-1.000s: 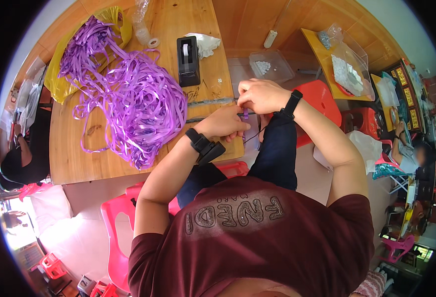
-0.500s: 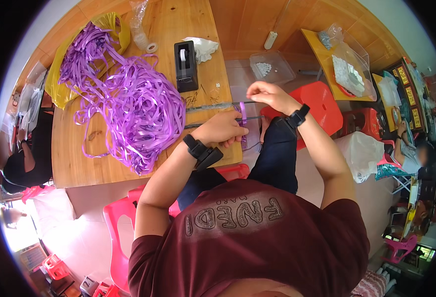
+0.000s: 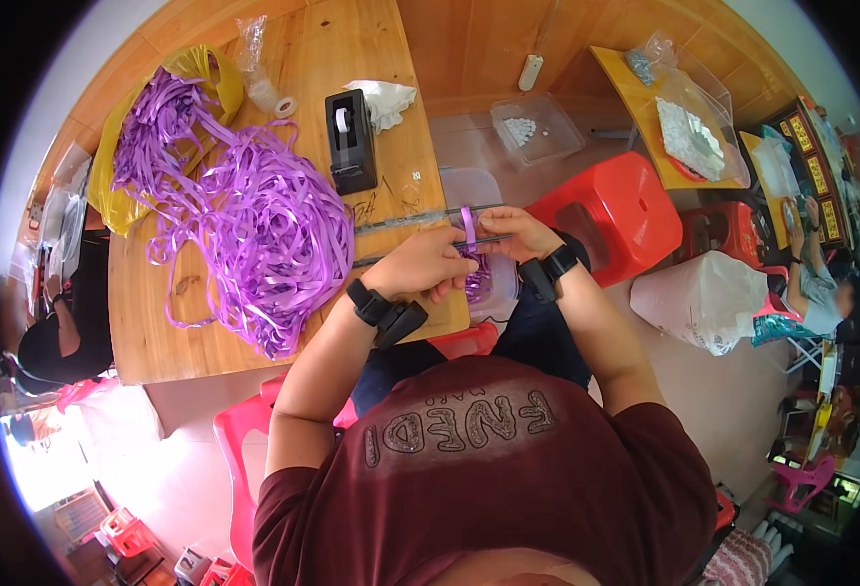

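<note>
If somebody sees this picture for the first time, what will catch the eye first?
First, the big heap of purple ribbon spread over the wooden table, left of the hands. Next, the left hand and right hand meeting at the table's right edge around a purple ribbon strip. Behind them stands a black tape dispenser.

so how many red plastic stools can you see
2 clearly: one large red stool right of the hands, and another smaller one just beyond it, partly hidden by a white bag. More may be hidden.
</note>
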{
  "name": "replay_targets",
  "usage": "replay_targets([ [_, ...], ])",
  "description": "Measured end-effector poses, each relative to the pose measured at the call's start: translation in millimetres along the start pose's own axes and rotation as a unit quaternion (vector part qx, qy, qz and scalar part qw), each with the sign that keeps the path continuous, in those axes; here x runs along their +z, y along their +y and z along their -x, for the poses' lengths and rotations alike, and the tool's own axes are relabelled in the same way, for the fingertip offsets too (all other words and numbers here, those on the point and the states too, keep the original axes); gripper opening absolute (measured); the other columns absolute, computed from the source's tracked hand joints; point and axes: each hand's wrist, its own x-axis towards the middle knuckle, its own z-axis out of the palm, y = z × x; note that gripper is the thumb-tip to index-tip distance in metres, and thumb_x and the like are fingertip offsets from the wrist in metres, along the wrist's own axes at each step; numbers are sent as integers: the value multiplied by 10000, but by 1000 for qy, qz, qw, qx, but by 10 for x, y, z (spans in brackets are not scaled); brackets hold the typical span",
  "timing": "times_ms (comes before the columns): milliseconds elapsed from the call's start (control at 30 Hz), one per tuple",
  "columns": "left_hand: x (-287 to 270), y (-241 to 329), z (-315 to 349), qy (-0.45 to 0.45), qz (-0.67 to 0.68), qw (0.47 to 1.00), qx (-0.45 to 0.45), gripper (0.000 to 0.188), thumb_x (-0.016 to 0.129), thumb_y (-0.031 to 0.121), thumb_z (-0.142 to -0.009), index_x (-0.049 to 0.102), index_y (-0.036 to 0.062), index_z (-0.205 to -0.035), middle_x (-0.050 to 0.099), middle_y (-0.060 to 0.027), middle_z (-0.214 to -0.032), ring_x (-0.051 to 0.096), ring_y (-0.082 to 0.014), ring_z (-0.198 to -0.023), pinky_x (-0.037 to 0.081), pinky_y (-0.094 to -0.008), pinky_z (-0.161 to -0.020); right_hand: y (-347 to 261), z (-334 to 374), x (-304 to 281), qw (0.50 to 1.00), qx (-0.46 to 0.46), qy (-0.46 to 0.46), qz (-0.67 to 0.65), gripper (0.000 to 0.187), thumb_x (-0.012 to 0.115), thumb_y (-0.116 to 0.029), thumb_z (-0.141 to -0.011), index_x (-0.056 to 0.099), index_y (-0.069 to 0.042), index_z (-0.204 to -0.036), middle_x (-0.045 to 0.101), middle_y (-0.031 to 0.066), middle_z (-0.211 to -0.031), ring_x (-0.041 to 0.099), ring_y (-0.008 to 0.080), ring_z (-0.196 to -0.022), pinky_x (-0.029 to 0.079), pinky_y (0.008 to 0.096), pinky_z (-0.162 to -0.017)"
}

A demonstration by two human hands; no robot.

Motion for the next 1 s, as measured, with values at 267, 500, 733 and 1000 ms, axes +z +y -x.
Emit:
replay_targets([
  [267, -9, -13, 1, 0, -3, 1000, -2, 591, 658, 184, -944, 384, -48, -1414, 620, -50, -755, 548, -95, -529, 459, -245, -467, 154, -145, 78, 998, 8, -58, -37, 230, 582, -142, -996, 629, -25, -1189, 673, 75, -1147, 671, 195, -1041, 564, 367, -902],
  [500, -14, -30, 2, 0, -1, 1000, 3, 561, 650, 180, -949, 399, -39, -1400, 617, -46, -751, 549, -91, -531, 455, -241, -462, 127, -58, 213, 999, -2, -12, -49, 294, 543, -220, -1014, 621, -20, -1216, 674, 101, -1163, 674, 222, -1030, 547, 389, -926],
  [733, -11, -15, -11, -8, -8, 1000, 5, 541, 637, 175, -953, 407, -15, -1405, 611, -36, -745, 542, -88, -524, 450, -237, -459, 38, -55, 305, 984, 14, -65, -167, 502, 570, -431, -977, 606, 18, -1199, 661, 152, -1166, 610, 313, -1137, 454, 487, -1021],
  [1000, 14, 27, 7, -4, -28, 1000, 8, 526, 645, 176, -945, 430, -5, -1389, 616, -32, -741, 541, -84, -512, 447, -232, -457, -192, 109, 646, 969, -10, 76, 236, 387, 699, -367, -930, 659, -18, -1091, 663, 40, -976, 600, 112, -910, 471, 280, -822],
])
